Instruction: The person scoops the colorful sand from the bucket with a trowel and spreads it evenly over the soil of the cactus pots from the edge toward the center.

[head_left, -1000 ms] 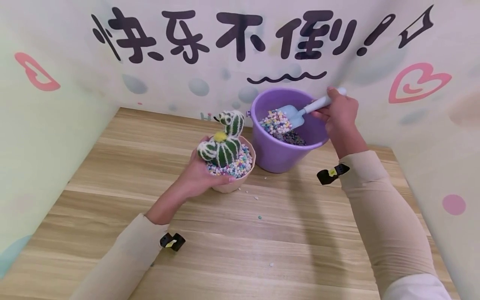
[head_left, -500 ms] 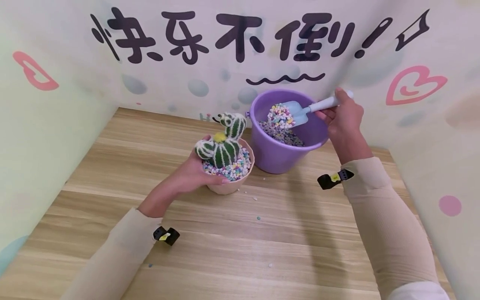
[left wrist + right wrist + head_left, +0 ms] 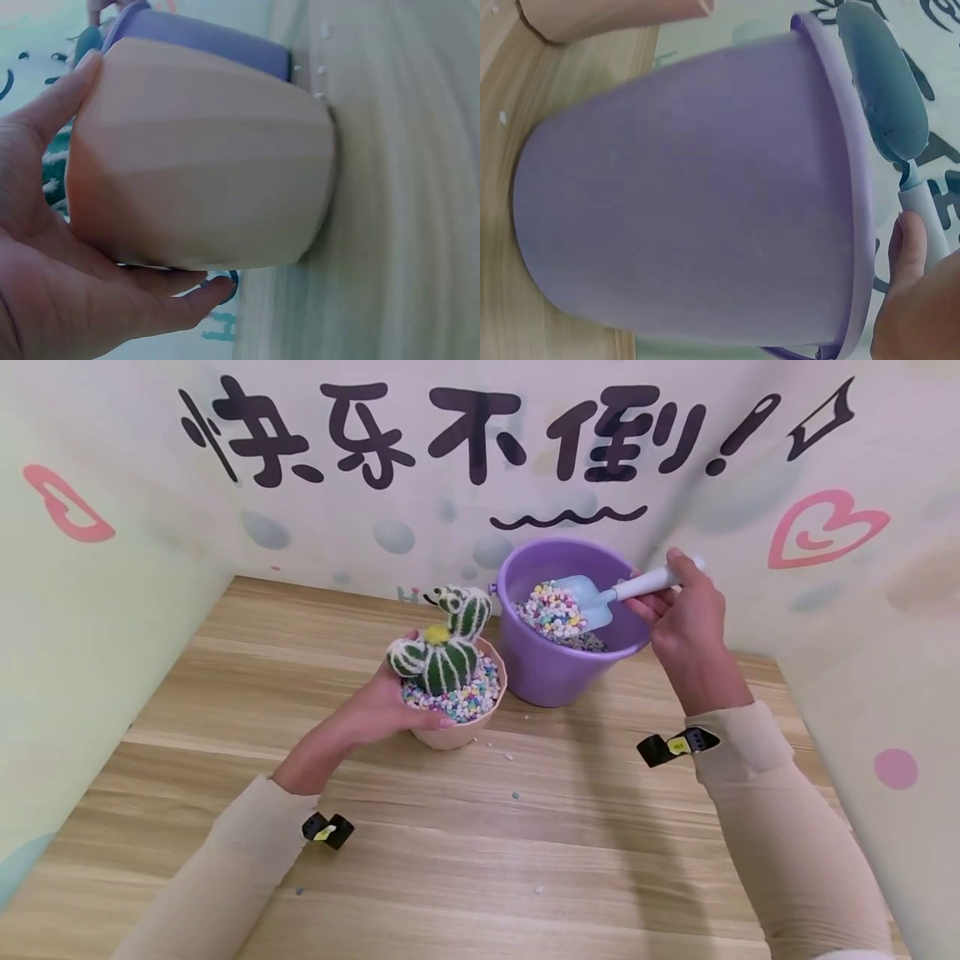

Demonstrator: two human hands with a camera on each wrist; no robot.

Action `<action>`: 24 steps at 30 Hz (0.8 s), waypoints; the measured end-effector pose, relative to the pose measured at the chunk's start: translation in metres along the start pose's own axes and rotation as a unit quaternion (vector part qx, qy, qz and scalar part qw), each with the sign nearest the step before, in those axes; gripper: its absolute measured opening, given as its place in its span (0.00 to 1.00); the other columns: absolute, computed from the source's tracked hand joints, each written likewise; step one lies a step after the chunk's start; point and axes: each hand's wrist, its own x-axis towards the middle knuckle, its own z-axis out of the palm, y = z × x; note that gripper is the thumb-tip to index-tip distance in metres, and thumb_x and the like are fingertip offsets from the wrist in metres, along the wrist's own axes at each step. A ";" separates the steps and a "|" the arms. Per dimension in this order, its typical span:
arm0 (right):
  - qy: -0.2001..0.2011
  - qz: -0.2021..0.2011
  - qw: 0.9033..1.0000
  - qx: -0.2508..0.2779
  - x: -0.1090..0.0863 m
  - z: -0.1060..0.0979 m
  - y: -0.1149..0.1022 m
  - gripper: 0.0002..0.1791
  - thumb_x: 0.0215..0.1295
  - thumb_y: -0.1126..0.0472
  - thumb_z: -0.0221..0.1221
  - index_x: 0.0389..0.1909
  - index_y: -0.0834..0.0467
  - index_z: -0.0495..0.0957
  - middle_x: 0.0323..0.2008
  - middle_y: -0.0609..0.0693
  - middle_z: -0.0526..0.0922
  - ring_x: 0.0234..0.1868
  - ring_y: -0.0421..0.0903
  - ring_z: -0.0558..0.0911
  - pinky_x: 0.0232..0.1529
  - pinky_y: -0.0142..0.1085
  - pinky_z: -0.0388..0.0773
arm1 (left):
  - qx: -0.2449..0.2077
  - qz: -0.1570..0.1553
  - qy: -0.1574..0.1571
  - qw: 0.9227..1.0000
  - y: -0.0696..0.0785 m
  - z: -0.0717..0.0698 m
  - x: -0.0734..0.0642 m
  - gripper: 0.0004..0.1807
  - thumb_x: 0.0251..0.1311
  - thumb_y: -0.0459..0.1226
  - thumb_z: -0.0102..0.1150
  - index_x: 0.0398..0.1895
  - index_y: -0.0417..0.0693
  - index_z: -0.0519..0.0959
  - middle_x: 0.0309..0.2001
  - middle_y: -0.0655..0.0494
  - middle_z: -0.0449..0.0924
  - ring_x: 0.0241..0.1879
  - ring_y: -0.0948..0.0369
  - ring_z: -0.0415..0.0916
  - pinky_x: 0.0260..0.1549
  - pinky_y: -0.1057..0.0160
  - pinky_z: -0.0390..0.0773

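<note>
My left hand [image 3: 371, 710] grips a pale pink flowerpot [image 3: 202, 157], thumb over the front rim and fingers round its side. The pot stands on the table, and a green felt cactus [image 3: 450, 668] with white stripes and a yellow top sits in colourful pebbles [image 3: 487, 689]. My right hand [image 3: 690, 614] holds a light blue toy shovel [image 3: 596, 606] by its white handle, its blade heaped with pebbles [image 3: 555, 610]. In the right wrist view the blade shows just above the rim of the purple bucket [image 3: 690, 195]. More pebbles lie inside the bucket, partly hidden by the shovel.
Several stray pebbles [image 3: 508, 757] lie on the wood-grain table [image 3: 450, 852] in front of the pot. A printed fabric backdrop [image 3: 360, 535] rises right behind the bucket, with side walls left and right. The bucket stands close beside the pot's right side.
The loaded shovel rose slightly over the bucket, then came down a little, and my right hand shifted toward me. My left hand keeps its grip on the flowerpot.
</note>
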 end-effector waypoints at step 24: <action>-0.086 -0.014 0.995 -0.057 -0.029 0.005 0.020 0.17 0.65 0.58 0.62 0.49 0.58 0.70 0.29 0.61 0.85 0.30 0.56 0.87 0.31 0.45 0.85 | 0.100 -0.032 0.078 0.991 0.007 0.021 -0.012 0.62 0.40 0.46 0.79 0.74 0.42 0.47 0.69 0.36 0.51 0.67 0.43 0.57 0.68 0.43 0.58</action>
